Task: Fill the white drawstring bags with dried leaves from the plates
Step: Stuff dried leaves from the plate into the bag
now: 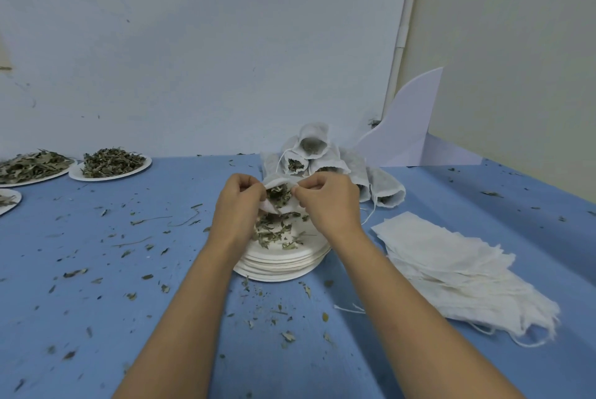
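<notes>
Both hands hold one white drawstring bag [274,181] above a stack of white plates [280,264]. My left hand [240,205] pinches the bag's left rim and my right hand [325,198] pinches its right rim, so the mouth is spread. Dried green leaves [279,197] show inside the bag's mouth. More loose leaves [274,231] lie on the top plate under the bag. Behind the hands, several filled bags [309,153] lie piled with their mouths toward me.
A heap of flat empty bags [451,266] lies at the right on the blue table [96,269]. Two plates heaped with leaves [111,163] [32,166] stand at the far left. Leaf crumbs litter the table. A white card [409,127] leans against the wall.
</notes>
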A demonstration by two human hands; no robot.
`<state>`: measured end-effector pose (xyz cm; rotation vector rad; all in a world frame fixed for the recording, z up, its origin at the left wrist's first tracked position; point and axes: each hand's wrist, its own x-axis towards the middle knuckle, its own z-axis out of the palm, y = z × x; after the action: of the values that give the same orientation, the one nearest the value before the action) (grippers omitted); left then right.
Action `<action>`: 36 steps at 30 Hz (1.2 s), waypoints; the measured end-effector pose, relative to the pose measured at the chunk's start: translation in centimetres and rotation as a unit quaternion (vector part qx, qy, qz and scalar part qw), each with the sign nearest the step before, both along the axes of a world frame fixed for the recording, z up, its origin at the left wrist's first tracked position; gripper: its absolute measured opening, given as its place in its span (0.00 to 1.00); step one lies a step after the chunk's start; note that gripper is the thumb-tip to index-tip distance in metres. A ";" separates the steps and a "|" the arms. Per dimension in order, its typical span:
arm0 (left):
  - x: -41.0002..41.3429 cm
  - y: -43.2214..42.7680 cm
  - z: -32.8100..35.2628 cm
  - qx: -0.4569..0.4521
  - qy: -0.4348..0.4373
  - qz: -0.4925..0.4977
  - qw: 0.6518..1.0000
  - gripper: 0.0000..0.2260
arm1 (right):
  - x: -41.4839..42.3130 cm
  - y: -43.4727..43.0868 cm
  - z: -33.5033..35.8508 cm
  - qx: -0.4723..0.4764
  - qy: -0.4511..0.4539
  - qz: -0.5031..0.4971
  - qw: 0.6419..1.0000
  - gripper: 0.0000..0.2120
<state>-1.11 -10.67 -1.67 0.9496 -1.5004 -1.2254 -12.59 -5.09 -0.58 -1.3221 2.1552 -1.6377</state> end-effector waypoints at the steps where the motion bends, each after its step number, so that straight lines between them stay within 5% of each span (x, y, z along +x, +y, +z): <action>1: -0.1 0.1 0.1 -0.001 -0.012 -0.013 1.000 0.05 | 0.2 0.0 -0.1 0.000 0.004 0.000 1.000 0.10; 5: -0.4 0.0 -0.3 -0.086 -0.100 0.022 0.991 0.13 | 0.5 -0.3 -0.1 0.008 0.004 0.014 1.000 0.06; 8: -0.2 -0.2 -0.6 -0.129 -0.119 0.062 0.982 0.14 | 0.1 -0.2 0.2 0.009 -0.091 0.118 0.989 0.07; 14: 0.2 0.1 -0.7 -0.144 -0.085 0.123 0.978 0.12 | -0.2 0.2 0.5 0.044 -0.113 0.257 0.959 0.06; 18: 0.3 0.2 -0.5 -0.174 -0.072 0.154 0.970 0.13 | -0.4 0.5 0.6 0.034 -0.125 0.266 0.955 0.05; 20: 0.5 0.0 -0.4 -0.186 -0.062 0.172 0.965 0.13 | -0.5 0.3 0.5 0.041 -0.038 0.209 0.976 0.05; 22: 0.7 -0.3 -0.1 -0.173 -0.034 0.192 0.965 0.13 | -0.6 0.0 0.0 0.102 0.097 0.165 0.976 0.17; 27: 1.3 -1.0 -0.1 -0.099 0.013 0.231 0.968 0.13 | 0.9 -1.6 -2.5 0.301 0.247 0.182 0.903 0.40; 31: 1.3 -1.3 -0.3 -0.081 0.020 0.233 0.969 0.12 | 1.5 -2.6 -2.5 0.306 0.275 0.226 0.883 0.30; 36: 1.2 -1.3 -0.4 -0.079 0.026 0.228 0.970 0.10 | 1.4 -1.9 -1.8 0.196 0.267 0.206 0.921 0.12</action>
<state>0.13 -11.93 -2.06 1.0722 -1.2270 -0.7817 -11.17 -6.96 -2.43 -2.0588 2.0831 -0.6897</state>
